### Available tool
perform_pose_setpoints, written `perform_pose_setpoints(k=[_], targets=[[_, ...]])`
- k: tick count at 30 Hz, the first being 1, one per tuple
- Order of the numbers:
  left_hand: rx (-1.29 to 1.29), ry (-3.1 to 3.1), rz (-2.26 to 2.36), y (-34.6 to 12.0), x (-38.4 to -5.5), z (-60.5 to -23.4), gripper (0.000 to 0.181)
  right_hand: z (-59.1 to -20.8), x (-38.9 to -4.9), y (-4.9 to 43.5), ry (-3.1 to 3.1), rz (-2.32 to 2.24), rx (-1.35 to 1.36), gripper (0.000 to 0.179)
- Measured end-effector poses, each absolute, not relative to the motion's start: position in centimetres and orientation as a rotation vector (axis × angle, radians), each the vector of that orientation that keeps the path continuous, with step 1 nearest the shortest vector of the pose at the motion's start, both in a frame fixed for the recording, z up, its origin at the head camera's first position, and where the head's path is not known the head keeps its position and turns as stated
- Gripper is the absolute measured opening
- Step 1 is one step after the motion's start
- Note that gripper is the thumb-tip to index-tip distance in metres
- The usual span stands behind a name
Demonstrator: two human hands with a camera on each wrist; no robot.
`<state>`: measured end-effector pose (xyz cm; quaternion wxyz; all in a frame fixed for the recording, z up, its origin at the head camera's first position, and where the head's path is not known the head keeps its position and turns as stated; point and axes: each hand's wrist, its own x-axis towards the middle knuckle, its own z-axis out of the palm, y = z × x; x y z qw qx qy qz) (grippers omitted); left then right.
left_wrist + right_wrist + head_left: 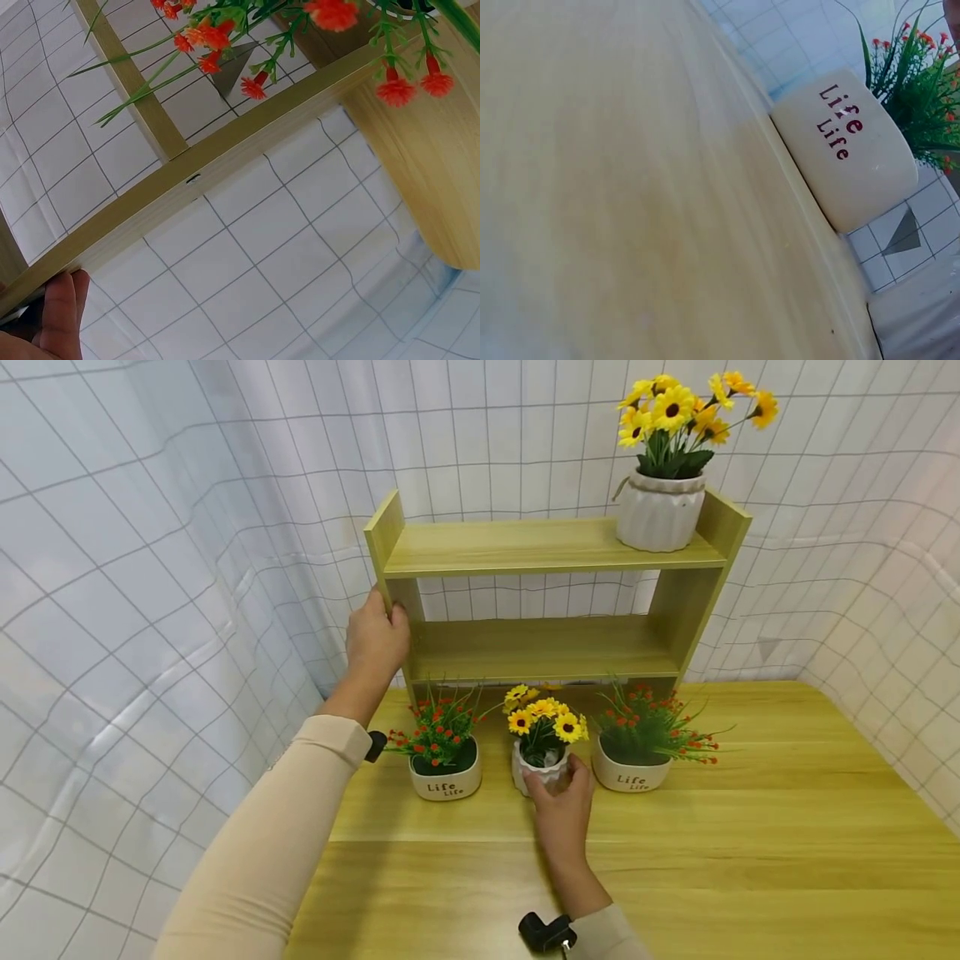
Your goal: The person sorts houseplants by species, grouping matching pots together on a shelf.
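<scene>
My left hand grips the left side panel of a wooden shelf, thumb on the inner face; in the left wrist view its fingers press against the panel's edge. With thumb and fingers, my right hand holds the side of a small white flowerpot with yellow flowers, in front of the shelf. That pot is on or just above the table; I cannot tell which. On either side stand a left "Life" planter and a right "Life" planter, both with red flowers and green leaves.
A larger white pot of yellow flowers stands at the right end of the shelf's top board. The wooden table extends to the right and front. White grid-patterned curtains hang behind and at both sides.
</scene>
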<state>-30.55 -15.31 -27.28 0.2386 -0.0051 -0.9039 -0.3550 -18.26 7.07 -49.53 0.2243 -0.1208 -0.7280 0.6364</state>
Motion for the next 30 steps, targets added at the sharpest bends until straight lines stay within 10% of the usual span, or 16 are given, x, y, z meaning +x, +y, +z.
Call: perform_pose_setpoints(k=[30], targets=[[-0.004,-2.478,-0.962,-15.3,-30.7,-27.3,0.027,-50.3,-20.7,5.7,-1.985,1.710,-0.320,0.089]])
